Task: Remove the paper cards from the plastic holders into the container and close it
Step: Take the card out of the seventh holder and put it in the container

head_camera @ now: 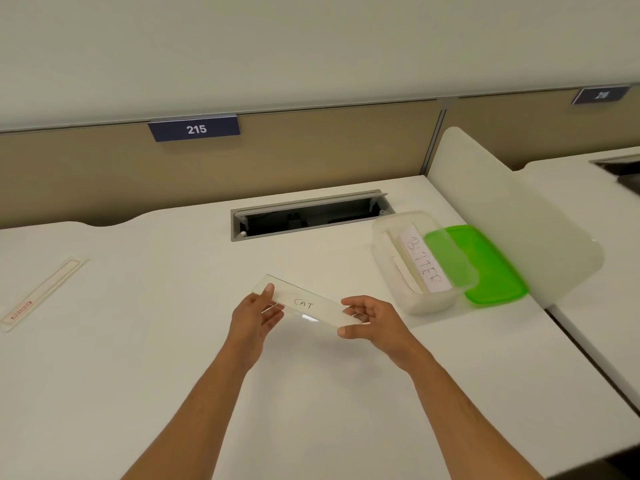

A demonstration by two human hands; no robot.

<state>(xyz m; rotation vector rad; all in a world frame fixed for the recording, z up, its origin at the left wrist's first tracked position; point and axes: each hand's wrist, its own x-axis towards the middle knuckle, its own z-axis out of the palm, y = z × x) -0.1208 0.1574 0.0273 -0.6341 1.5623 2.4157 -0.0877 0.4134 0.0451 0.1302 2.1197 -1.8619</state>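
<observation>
A clear plastic holder point(306, 303) with a paper card reading "CAT" inside is held just above the white desk. My left hand point(256, 315) grips its left end, thumb on top. My right hand point(372, 322) grips its right end between thumb and fingers. To the right stands an open clear container point(391, 278) with a card reading "BITTER" point(424, 263) and other cards lying in it. Its green lid point(491, 268) lies partly under the container's right side.
An empty clear holder point(43, 292) with a red label lies at the far left of the desk point(173, 341). An open cable hatch point(311, 214) sits behind the hands. A white divider panel point(512, 216) rises right of the container.
</observation>
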